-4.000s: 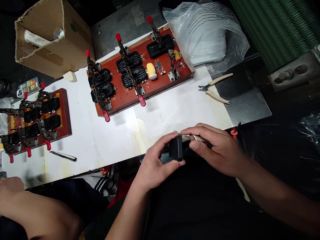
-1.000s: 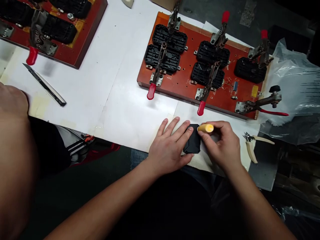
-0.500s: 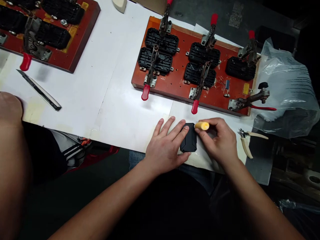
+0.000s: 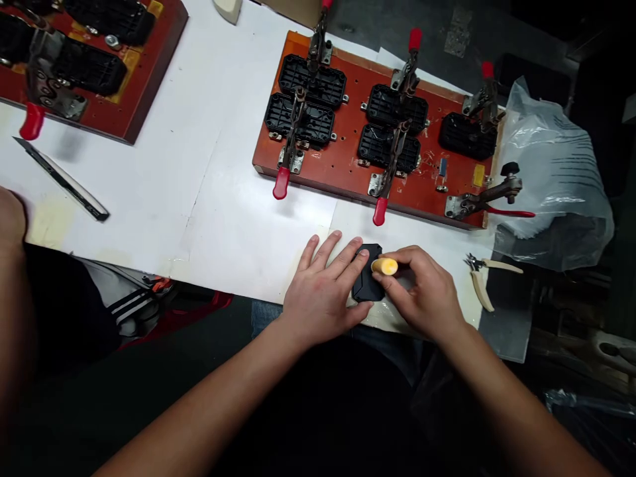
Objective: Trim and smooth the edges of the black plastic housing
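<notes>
Head view: both hands on a black part at the near bench edge

Left hand (image 4: 325,291) lies flat, fingers spread, pinning the black part (image 4: 366,281) to the white bench (image 4: 233,218). Right hand (image 4: 424,295) grasps a yellow stick (image 4: 385,266), its tip touching the part. Red clamp board (image 4: 348,159) sits farther back.

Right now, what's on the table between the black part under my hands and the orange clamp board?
Nothing: in the head view only bare white paper lies between the black part and the clamp board. The board's red handles overhang that strip.
</notes>
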Demonstrator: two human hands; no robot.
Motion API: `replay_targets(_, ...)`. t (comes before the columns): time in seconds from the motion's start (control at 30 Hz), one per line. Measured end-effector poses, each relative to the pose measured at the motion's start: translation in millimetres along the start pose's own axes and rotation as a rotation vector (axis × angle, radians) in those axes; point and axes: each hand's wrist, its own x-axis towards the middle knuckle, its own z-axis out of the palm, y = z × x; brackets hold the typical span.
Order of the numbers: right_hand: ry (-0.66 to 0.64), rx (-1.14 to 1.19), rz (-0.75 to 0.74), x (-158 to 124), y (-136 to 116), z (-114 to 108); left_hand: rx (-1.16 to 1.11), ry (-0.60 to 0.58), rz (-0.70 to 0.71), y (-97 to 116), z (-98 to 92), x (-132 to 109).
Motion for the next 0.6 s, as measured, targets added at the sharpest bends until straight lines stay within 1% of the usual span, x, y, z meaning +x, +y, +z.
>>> replay_targets(0.1,0.031,-0.001,-0.026,-0.9,0.8,0.3,0.002,0.012,-0.017,0.1,0.1,1.1)
replay_targets(0.17,0.023,0.022,-0.04,-9.9,2.0,-2.2,0.004,0.019,-0.029,0.4,0.2,1.9)
replay_targets(0.3,-0.125,0.119,-0.064,-33.9,2.0,-13.1,-0.009,-0.006,-0.011,0.6,-0.5,2.3)
replay_targets(0.37,-0.168,0.128,-0.081,-33.7,1.8,-15.2,-0.011,-0.018,-0.006,0.1,-1.2,2.0)
replay_targets(0.43,-0.133,0.093,-0.106,-23.5,3.4,-13.1,-0.006,-0.02,-0.011,-0.5,-1.6,2.0)
replay_targets(0.53,-0.021,0.042,-0.115,-9.4,8.3,-9.3,0.008,-0.019,-0.023,-0.2,-1.4,2.7)
replay_targets(0.57,-0.011,0.045,-0.11,-9.6,9.4,-9.6,0.012,-0.025,-0.025,0.4,-1.3,2.8)
replay_targets(0.6,-0.03,0.061,-0.109,-12.6,10.0,-11.0,0.015,-0.031,-0.027,1.3,-1.3,2.8)
